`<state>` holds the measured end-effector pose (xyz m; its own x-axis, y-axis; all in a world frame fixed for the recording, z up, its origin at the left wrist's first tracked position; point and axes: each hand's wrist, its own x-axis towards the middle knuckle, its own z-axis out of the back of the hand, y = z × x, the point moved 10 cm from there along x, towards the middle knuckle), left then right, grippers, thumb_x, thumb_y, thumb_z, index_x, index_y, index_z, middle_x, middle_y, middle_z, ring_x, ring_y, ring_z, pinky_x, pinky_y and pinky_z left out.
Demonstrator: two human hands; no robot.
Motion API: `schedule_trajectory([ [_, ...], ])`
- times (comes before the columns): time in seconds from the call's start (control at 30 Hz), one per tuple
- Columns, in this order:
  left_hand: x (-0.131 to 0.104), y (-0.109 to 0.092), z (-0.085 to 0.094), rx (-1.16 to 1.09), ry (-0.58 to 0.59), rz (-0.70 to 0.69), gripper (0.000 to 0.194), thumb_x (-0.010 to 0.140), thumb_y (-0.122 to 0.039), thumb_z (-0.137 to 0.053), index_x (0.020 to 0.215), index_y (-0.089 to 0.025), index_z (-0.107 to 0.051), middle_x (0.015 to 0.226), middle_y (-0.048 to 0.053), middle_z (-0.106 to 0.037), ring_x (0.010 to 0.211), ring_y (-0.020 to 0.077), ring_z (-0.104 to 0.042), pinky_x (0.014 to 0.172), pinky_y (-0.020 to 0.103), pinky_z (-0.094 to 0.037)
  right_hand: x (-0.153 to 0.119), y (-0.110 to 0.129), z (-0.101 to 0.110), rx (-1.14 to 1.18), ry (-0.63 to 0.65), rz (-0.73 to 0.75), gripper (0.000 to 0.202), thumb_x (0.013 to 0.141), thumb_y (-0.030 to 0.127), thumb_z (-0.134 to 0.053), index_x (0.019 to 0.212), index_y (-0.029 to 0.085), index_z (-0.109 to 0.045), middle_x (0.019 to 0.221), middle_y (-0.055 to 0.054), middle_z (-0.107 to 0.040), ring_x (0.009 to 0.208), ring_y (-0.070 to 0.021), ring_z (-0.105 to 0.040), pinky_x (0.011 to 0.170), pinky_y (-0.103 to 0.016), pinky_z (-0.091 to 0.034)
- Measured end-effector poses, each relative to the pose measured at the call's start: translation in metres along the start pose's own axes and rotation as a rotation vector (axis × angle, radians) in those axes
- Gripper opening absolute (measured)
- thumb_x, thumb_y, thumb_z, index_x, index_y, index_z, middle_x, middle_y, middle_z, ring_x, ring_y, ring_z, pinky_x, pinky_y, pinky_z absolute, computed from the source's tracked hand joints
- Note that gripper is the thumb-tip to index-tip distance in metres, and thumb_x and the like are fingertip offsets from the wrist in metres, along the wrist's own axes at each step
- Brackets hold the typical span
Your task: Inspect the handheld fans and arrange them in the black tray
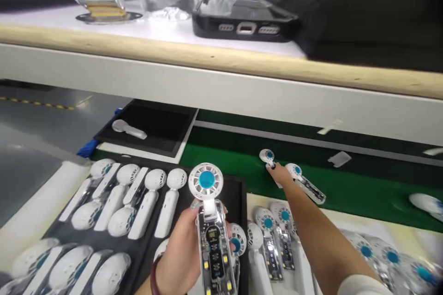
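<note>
You held one clear fan [211,221] tight in your left hand [183,253] above the black tray [238,189], while your right hand [280,174] set another fan [268,156] on the green belt [346,189] beyond the tray, fingers loosely on it, probably ready to let go.

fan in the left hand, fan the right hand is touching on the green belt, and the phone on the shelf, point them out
fan in left hand [206,180], head view, blue hub
fan on green belt [267,156], head view, round head
phone [244,18], head view, black case
</note>
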<state>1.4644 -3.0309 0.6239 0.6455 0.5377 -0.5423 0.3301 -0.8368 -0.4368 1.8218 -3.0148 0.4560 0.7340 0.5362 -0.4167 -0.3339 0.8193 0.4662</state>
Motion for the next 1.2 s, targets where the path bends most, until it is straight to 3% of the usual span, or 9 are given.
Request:
schedule_trajectory([
  [0.2, -0.007, -0.001, -0.003, 0.028, 0.101, 0.016, 0.036, 0.078, -0.04, -0.042, 0.096, -0.013, -0.059, 0.079, 0.011, -0.063, 0.071, 0.0234, -0.061, 0.07, 0.037, -0.046, -0.004, 0.022, -0.036, 0.246, 0.195, 0.009, 0.033, 0.078, 0.028, -0.059, 0.107, 0.014, -0.049, 0.102, -0.007, -0.057, 0.091, -0.02, -0.055, 0.081, -0.041, -0.045],
  [0.33, -0.016, -0.002, -0.006, 0.026, 0.149, 0.044, 0.039, 0.08, -0.042, -0.039, 0.098, -0.013, -0.058, 0.081, 0.012, -0.063, 0.072, 0.028, -0.063, 0.071, 0.04, -0.044, -0.062, 0.053, -0.034, 0.624, 0.384, 0.113, 0.041, 0.075, 0.038, -0.059, 0.109, 0.023, -0.043, 0.087, -0.001, -0.062, 0.075, -0.0165, -0.062, 0.066, -0.029, -0.05],
  [0.43, -0.021, -0.001, -0.009, 0.0, 0.162, 0.047, 0.038, 0.077, -0.042, -0.042, 0.092, -0.012, -0.059, 0.073, 0.01, -0.062, 0.065, 0.0245, -0.061, 0.064, 0.035, -0.044, -0.118, 0.067, -0.021, 0.844, 0.485, 0.12, 0.047, 0.078, 0.061, -0.037, 0.104, 0.024, -0.048, 0.075, -0.003, -0.064, 0.066, -0.0187, -0.062, 0.056, -0.029, -0.05],
  [0.57, -0.029, 0.007, -0.012, -0.034, 0.204, 0.066, 0.04, 0.079, -0.041, -0.04, 0.091, -0.008, -0.06, 0.072, 0.009, -0.06, 0.062, 0.0181, -0.056, 0.062, 0.031, -0.043, -0.193, 0.079, -0.009, 1.055, 0.505, 0.07, 0.064, 0.073, 0.072, -0.029, 0.101, 0.019, -0.054, 0.064, -0.005, -0.064, 0.06, -0.0212, -0.062, 0.052, -0.031, -0.05],
  [0.73, -0.051, 0.013, -0.015, -0.074, 0.322, 0.108, 0.043, 0.08, -0.04, -0.039, 0.093, -0.005, -0.061, 0.079, 0.01, -0.061, 0.064, 0.0159, -0.054, 0.059, 0.029, -0.044, -0.277, 0.075, 0.005, 1.183, 0.308, -0.052, 0.06, 0.069, 0.066, -0.05, 0.108, 0.02, -0.054, 0.085, -0.005, -0.068, 0.083, -0.0235, -0.062, 0.071, -0.034, -0.05],
  [0.87, -0.074, 0.008, -0.015, -0.099, 0.447, 0.107, 0.042, 0.081, -0.037, -0.037, 0.095, -0.007, -0.061, 0.075, 0.009, -0.06, 0.062, 0.0147, -0.054, 0.055, 0.025, -0.044, -0.349, 0.093, 0.013, 1.237, 0.417, -0.051, 0.062, 0.062, 0.048, -0.067, 0.116, 0.022, -0.051, 0.105, -0.006, -0.064, 0.112, -0.0272, -0.048, 0.094, -0.039, -0.037],
  [1.0, -0.099, 0.01, -0.011, -0.139, 0.536, 0.204, 0.044, 0.081, -0.041, -0.036, 0.094, -0.007, -0.062, 0.063, 0.005, -0.054, 0.053, 0.0122, -0.053, 0.049, 0.02, -0.04, -0.4, 0.111, 0.017, 1.196, 0.5, -0.018, 0.072, 0.061, 0.037, -0.07, 0.125, 0.023, -0.041, 0.114, -0.006, -0.059, 0.114, -0.026, -0.047, 0.1, -0.04, -0.03],
  [1.1, -0.114, 0.009, -0.009, -0.112, 0.495, 0.253, 0.045, 0.08, -0.043, -0.038, 0.093, -0.007, -0.062, 0.064, 0.005, -0.055, 0.052, 0.012, -0.053, 0.049, 0.02, -0.04, -0.419, 0.12, 0.016, 1.227, 0.52, 0.005, 0.076, 0.062, 0.038, -0.069, 0.128, 0.023, -0.034, 0.114, -0.005, -0.059, 0.11, -0.0238, -0.05, 0.099, -0.038, -0.033],
  [1.2, -0.122, 0.001, -0.005, 0.007, 0.294, 0.251, 0.036, 0.079, -0.038, -0.046, 0.096, -0.011, -0.061, 0.075, 0.008, -0.061, 0.063, 0.0163, -0.058, 0.062, 0.027, -0.046, -0.43, 0.123, 0.013, 1.286, 0.558, -0.054, 0.065, 0.064, 0.034, -0.07, 0.122, 0.026, -0.041, 0.112, -0.004, -0.06, 0.106, -0.0235, -0.053, 0.087, -0.035, -0.043],
])
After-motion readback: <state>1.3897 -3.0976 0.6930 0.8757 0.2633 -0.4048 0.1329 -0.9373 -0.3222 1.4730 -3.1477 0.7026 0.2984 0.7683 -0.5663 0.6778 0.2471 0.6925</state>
